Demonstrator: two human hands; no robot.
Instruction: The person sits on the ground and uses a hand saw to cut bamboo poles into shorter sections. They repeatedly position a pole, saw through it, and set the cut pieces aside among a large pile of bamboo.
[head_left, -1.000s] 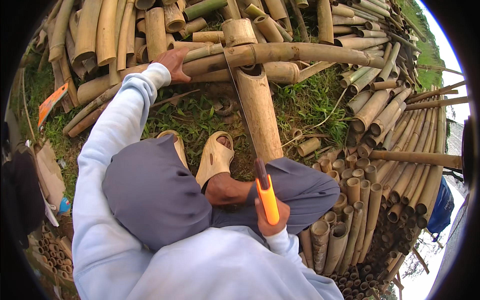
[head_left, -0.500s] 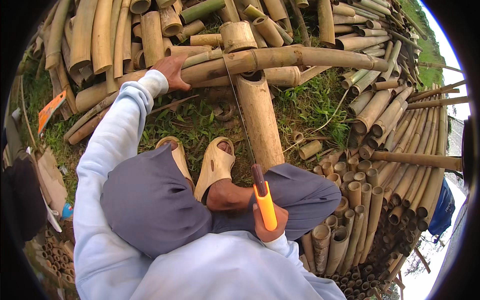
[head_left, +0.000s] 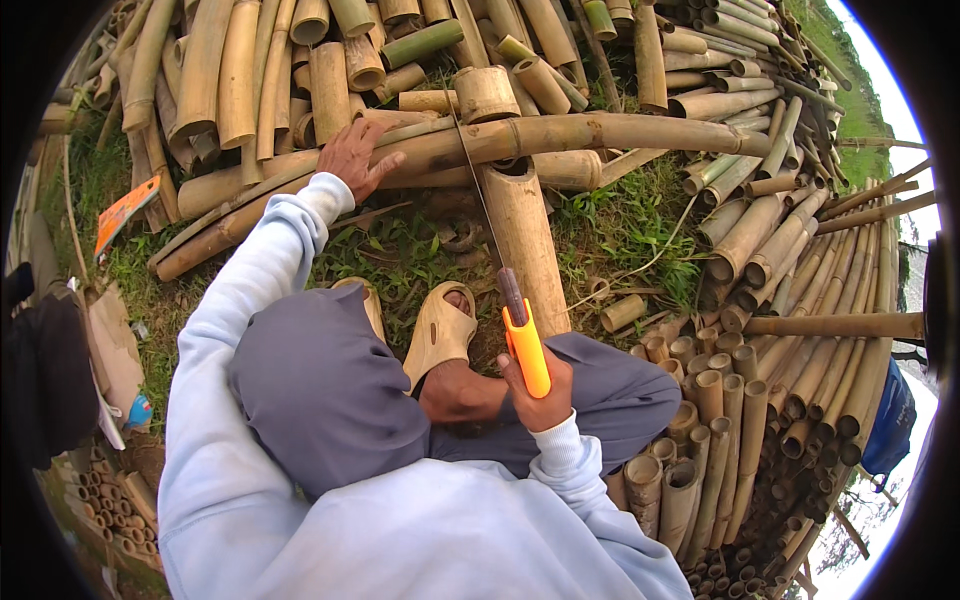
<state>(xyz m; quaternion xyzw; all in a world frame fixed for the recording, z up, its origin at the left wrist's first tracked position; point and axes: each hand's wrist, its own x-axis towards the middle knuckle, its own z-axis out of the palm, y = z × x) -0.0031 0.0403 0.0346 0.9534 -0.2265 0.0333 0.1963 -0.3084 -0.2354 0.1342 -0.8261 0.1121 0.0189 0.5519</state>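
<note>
A long bamboo pole lies crosswise in front of me, over the end of a thick bamboo section that runs toward my legs. My left hand presses over the pole left of the saw, fingers over its far side and thumb spread toward the blade. My right hand is closed round the orange handle of a handsaw, above my bent leg. Its thin blade slants away from me and crosses the pole just right of my left hand. How deep the blade sits is unclear.
Cut bamboo pieces are heaped beyond the pole. Upright bamboo tubes and stacked poles stand to the right. A short bamboo stump sits behind the blade. An orange flat object is at the left. My sandalled foot is on the grass.
My right hand has pushed the handsaw forward, away from my body. My left thumb has shifted from the pole's near side to lie more along it. The view has turned slightly.
</note>
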